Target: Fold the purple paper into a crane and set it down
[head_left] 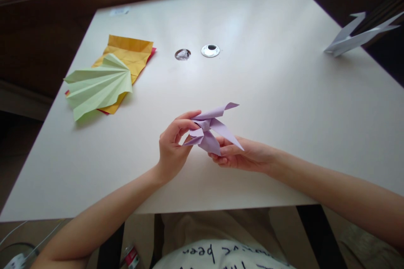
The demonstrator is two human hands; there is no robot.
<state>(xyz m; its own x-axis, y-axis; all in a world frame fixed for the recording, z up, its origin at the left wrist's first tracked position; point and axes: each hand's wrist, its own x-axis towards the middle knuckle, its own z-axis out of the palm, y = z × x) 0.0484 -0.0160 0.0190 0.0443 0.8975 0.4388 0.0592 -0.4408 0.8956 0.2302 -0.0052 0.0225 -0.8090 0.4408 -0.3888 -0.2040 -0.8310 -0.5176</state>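
Note:
A folded purple origami figure with several pointed flaps is held above the white table, near its front edge. My left hand pinches its left side, fingers on top and closed on the paper. From the right and below, my right hand grips a lower flap between thumb and fingers. One long pointed flap crosses in front of the right fingers and partly hides them. The palm sides of both hands are mostly out of sight.
The white table holds a pleated light green paper over a creased yellow paper, with red paper edges beneath. A round hole and a metal-rimmed hole lie farther back. A white folded paper stands at right.

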